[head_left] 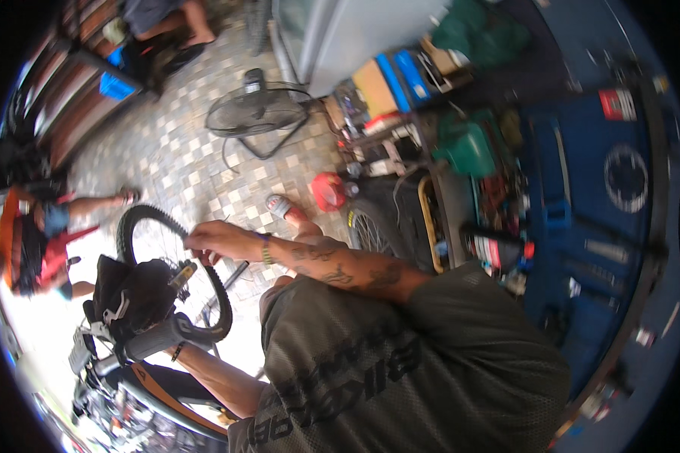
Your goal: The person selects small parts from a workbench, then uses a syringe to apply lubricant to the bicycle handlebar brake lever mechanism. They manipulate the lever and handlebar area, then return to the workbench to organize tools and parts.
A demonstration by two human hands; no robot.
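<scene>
A bicycle stands at my left, its front wheel (223,294) turned out beyond the handlebar grip (159,337). My right hand (215,240) is at the wheel's near rim, its fingers curled together. Whatever may be between those fingers is too small and blurred to tell. My left hand is hidden behind the grip; only the left wrist (180,352) with a dark band shows. A black cloth or bag (132,294) covers the middle of the handlebar. Between it and the wheel is a small yellowish part (182,275). The bicycle's black and orange frame (155,386) runs below.
A black floor fan (257,111) stands on the tiled floor ahead. To my right are a red round object (328,191), another wheel (370,226), a cluttered workbench (453,196) and a blue tool board (582,226). Another person (49,234) is at the far left.
</scene>
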